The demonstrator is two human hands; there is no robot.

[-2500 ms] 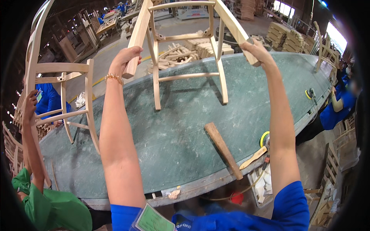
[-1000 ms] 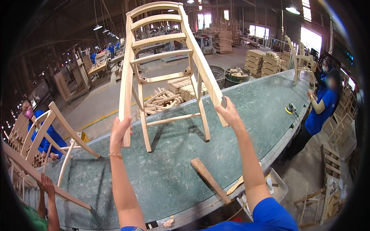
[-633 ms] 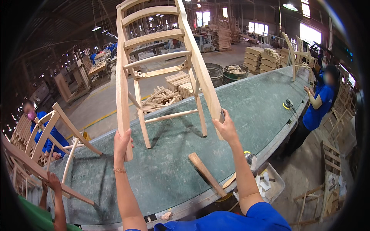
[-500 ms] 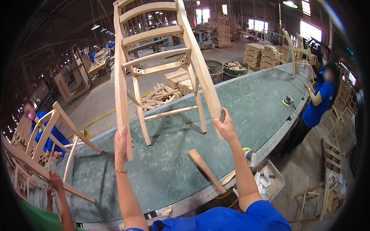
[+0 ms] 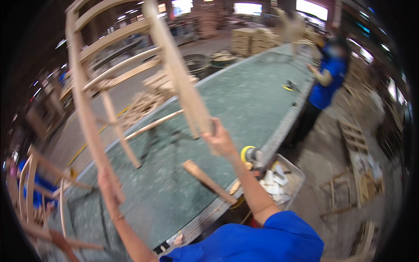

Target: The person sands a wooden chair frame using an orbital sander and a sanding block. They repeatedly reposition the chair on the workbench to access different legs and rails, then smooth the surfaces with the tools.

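Note:
An unfinished wooden chair frame slants over the green-topped table, its crosspieces pointing away from me. My left hand, blurred by motion, is closed round the near end of its left long post. My right hand grips the near end of the right post. The thinner legs reach down toward the tabletop; whether they touch it I cannot tell. A loose wooden bar lies on the table between my forearms, with one end at the near edge.
A sander with a yellow pad sits by my right forearm, beside a bin of white scraps. Another sander lies farther along. A co-worker in blue stands at the right; another chair frame is at the left.
My view has swung right, so the table and surroundings sit farther left in the picture. The chair, still in both hands, now appears farther left and more slanted.

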